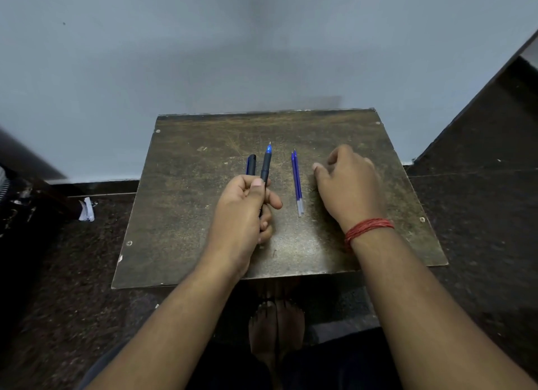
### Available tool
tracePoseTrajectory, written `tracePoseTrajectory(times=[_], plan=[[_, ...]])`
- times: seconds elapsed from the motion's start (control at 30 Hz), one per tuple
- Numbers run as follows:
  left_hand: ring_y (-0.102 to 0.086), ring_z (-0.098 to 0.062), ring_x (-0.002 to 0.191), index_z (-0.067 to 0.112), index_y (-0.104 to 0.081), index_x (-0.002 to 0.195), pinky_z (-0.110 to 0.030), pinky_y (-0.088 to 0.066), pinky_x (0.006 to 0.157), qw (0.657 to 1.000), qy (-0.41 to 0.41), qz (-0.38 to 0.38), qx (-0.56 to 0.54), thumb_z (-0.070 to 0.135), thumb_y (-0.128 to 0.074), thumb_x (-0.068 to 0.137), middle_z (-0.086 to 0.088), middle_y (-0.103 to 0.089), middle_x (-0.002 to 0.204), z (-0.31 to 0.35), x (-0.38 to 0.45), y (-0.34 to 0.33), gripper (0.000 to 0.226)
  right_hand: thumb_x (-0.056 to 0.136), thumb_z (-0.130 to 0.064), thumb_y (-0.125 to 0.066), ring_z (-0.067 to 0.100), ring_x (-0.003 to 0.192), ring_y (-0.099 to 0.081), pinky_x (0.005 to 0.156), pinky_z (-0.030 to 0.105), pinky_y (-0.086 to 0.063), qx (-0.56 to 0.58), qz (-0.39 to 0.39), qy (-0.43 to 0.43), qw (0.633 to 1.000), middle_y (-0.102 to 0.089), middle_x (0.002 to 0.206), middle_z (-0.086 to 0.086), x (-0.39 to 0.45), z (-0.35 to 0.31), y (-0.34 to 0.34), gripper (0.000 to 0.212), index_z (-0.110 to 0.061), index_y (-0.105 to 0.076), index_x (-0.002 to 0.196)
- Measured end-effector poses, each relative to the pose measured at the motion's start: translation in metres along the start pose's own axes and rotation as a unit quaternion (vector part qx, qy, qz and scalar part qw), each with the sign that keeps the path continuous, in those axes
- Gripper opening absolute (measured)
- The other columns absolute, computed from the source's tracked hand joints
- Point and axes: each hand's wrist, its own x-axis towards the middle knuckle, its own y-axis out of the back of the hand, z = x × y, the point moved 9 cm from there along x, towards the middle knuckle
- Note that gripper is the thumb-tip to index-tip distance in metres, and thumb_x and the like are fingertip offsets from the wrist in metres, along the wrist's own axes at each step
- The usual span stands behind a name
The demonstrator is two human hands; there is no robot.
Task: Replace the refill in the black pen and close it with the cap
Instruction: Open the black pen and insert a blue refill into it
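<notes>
Evidently the black pen [265,168] is clasped tip-outward in the left hand [244,212], its cap [251,164] alongside, while two refills [297,183] are kept beside the loosely curled, empty right hand [346,183].

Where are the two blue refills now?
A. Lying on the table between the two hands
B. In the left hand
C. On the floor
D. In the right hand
A: the two blue refills lie side by side on the table, between the left hand, which holds the black pen, and the right hand, which rests beside them.
</notes>
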Motion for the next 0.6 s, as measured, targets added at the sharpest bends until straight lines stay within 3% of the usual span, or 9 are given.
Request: tracePoseTrajectory(times=[0.1, 0.17, 0.27, 0.47, 0.6], plan=[[-0.027, -0.010, 0.042, 0.009, -0.053, 0.096, -0.020, -0.021, 0.039, 0.999, -0.011, -0.008, 0.029, 0.022, -0.041, 0.105, -0.002, -0.056, 0.066, 0.003, 0.000, -0.001, 0.021, 0.099, -0.038, -0.055, 0.014, 0.082, -0.053, 0.069, 0.028, -0.042, 0.129, 0.059, 0.025, 0.990, -0.050, 0.076, -0.014, -0.003, -0.014, 0.020, 0.017, -0.022, -0.055, 0.092], [-0.027, -0.009, 0.041, 0.012, -0.053, 0.093, -0.019, -0.020, 0.039, 0.998, -0.018, -0.011, 0.053, 0.024, -0.040, 0.105, -0.001, -0.056, 0.065, 0.003, 0.001, -0.002, 0.021, 0.100, -0.040, -0.055, 0.012, 0.073, -0.058, 0.062, 0.020, -0.044, 0.270, 0.000, 0.019, 0.963, -0.061, 0.078, -0.005, -0.011, -0.026, 0.011, 0.022, -0.021, -0.059, 0.089], [-0.030, -0.007, 0.038, 0.018, -0.052, 0.086, -0.018, -0.023, 0.037, 0.995, -0.030, -0.024, 0.091, 0.025, -0.041, 0.105, -0.001, -0.055, 0.064, 0.003, 0.002, -0.006, 0.023, 0.098, -0.043, -0.057, 0.013, 0.067, -0.061, 0.063, 0.028, -0.052, 0.408, -0.126, -0.024, 0.904, -0.068, 0.078, 0.000, -0.024, -0.040, -0.019, 0.033, -0.012, -0.064, 0.090], [-0.026, -0.005, 0.036, 0.012, -0.048, 0.090, -0.017, -0.020, 0.037, 0.996, -0.012, -0.055, 0.070, 0.021, -0.038, 0.106, -0.001, -0.051, 0.059, 0.001, 0.000, -0.015, 0.021, 0.093, -0.024, -0.069, 0.005, 0.056, -0.056, 0.052, 0.019, -0.044, 0.518, -0.151, -0.043, 0.841, -0.062, 0.066, -0.002, -0.026, -0.042, -0.025, 0.022, -0.003, -0.065, 0.087], [-0.020, -0.006, 0.039, 0.010, -0.047, 0.093, -0.016, -0.015, 0.038, 0.995, 0.020, -0.097, 0.006, 0.019, -0.037, 0.106, 0.000, -0.047, 0.056, 0.000, -0.002, -0.023, 0.019, 0.093, -0.014, -0.069, 0.008, 0.052, -0.057, 0.048, 0.019, -0.042, 0.561, -0.162, -0.046, 0.811, -0.062, 0.061, -0.001, -0.024, -0.041, -0.026, 0.015, -0.008, -0.062, 0.080]])
